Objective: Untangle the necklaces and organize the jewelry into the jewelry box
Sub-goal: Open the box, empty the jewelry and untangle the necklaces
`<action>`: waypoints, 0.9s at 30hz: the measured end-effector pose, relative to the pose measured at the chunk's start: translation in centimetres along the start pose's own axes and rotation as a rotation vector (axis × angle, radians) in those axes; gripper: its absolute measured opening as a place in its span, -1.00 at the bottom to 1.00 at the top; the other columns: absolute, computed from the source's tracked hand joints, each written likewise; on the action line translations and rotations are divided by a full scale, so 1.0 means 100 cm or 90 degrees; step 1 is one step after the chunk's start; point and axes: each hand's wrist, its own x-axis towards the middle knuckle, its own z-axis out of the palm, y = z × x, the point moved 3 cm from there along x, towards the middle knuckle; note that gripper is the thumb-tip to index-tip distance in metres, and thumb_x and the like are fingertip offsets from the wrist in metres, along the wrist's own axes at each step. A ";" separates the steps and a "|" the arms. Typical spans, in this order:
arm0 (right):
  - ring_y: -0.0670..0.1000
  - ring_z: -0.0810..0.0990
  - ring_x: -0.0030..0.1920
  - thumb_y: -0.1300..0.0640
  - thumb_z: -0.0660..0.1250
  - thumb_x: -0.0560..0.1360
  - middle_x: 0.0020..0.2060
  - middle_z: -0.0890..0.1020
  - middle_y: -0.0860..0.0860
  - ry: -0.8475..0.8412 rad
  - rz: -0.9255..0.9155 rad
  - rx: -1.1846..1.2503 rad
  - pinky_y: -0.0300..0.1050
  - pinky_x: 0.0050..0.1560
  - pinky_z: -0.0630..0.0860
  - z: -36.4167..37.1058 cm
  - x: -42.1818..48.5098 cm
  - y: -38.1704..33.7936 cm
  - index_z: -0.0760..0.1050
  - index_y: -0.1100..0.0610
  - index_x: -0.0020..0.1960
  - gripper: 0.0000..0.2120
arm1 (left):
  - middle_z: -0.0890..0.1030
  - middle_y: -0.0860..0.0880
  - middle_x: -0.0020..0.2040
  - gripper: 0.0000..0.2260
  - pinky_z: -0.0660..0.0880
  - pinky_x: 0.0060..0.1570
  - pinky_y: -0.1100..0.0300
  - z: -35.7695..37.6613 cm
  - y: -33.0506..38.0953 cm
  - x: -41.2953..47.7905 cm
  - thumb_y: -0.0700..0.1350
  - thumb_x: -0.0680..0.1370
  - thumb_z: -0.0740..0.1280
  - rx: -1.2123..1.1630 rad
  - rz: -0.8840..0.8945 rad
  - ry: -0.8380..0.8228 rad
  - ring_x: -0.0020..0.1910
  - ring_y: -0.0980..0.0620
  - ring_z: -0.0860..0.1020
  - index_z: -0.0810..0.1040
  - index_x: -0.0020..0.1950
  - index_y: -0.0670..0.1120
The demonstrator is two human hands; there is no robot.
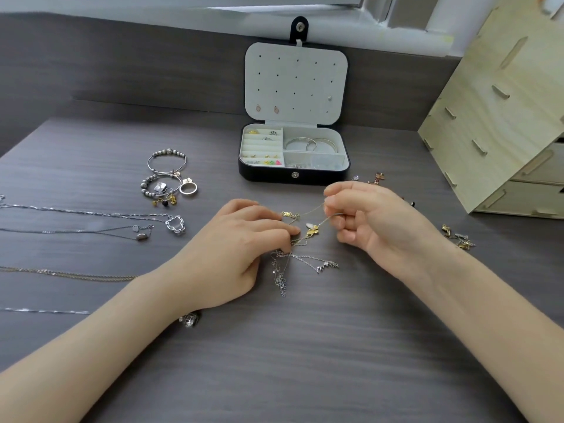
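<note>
A tangle of thin gold and silver necklaces (300, 254) lies on the grey table between my hands. My left hand (241, 248) lies over its left side, fingers curled and pinching the chains near a gold butterfly pendant (312, 229). My right hand (366, 218) is raised a little to the right and pinches a fine gold chain that runs taut down to the tangle. The black jewelry box (293, 175) stands open behind them, holding rings, ear studs and bangles, with a few earrings pinned on its white lid (296, 83).
Several straightened necklaces (91, 222) lie at the left, partly under my left forearm. Beaded bracelets and a ring (168, 178) sit left of the box. Small charms (457, 236) lie at the right by a wooden drawer unit (503, 123). A small silver piece (189, 319) lies beside my left wrist.
</note>
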 end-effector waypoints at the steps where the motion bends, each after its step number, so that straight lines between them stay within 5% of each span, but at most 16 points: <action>1: -0.09 0.33 -0.44 0.31 0.30 0.46 -0.43 0.50 -0.03 -0.009 0.007 -0.009 -0.28 -0.48 0.20 -0.001 -0.001 0.000 0.51 0.11 -0.22 -0.86 | 0.60 0.09 0.17 -0.61 0.27 0.19 0.09 0.000 0.000 0.000 -0.26 0.31 0.01 0.002 -0.003 0.000 0.16 0.03 0.48 0.54 -0.05 -0.05; 13: -0.12 0.30 -0.51 0.32 0.41 0.39 -0.47 0.54 -0.06 0.054 -0.086 -0.230 -0.35 -0.54 0.19 -0.018 -0.009 0.004 0.62 0.11 -0.27 -0.85 | 0.55 0.17 0.23 -0.68 0.23 0.26 0.09 0.003 -0.008 -0.005 -0.20 0.39 0.00 -0.078 -0.060 0.013 0.25 0.08 0.44 0.40 0.00 0.10; 27: -0.23 0.43 -0.50 0.28 0.37 0.45 -0.46 0.56 -0.11 0.034 -0.162 -0.236 -0.43 -0.48 0.29 -0.014 -0.009 -0.010 0.62 0.09 -0.21 -0.86 | 0.55 0.12 0.24 -0.62 0.24 0.32 -0.08 0.000 -0.008 -0.005 -0.15 0.38 0.04 -0.019 -0.090 0.009 0.25 0.03 0.44 0.41 0.13 0.10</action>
